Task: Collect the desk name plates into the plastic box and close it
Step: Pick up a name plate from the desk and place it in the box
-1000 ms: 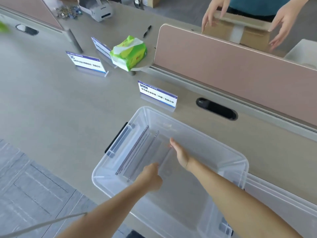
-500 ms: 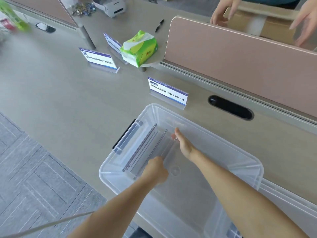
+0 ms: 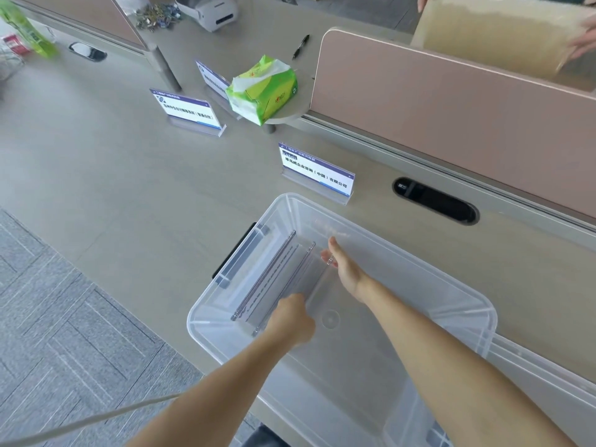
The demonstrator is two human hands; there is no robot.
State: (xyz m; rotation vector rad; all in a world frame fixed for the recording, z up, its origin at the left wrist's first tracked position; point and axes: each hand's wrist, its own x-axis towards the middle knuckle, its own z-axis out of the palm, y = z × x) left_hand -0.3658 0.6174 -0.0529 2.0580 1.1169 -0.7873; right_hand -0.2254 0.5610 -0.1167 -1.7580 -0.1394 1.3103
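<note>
**Both hands down in the clear box**

A big grey desk (image 3: 129, 195) holds everything. A pink wall (image 3: 451, 108) stands along its far side. A clear plastic box (image 3: 451, 291) sits at the near edge, with no lid on. Its lid (image 3: 548, 366) lies just to the right.

Inside the box, see-through name plates (image 3: 277, 279) stand on edge near the left wall. The left hand (image 3: 292, 321) is closed on their near end. The right hand (image 3: 343, 269) holds their far end, fingers flat.

Three name plates are on the desk. One (image 3: 317, 171) stands just behind the box. One (image 3: 185, 111) is farther left. One (image 3: 213, 80) hides partly behind a green tissue pack (image 3: 263, 88). A black pen (image 3: 300, 46) lies beyond.
</note>
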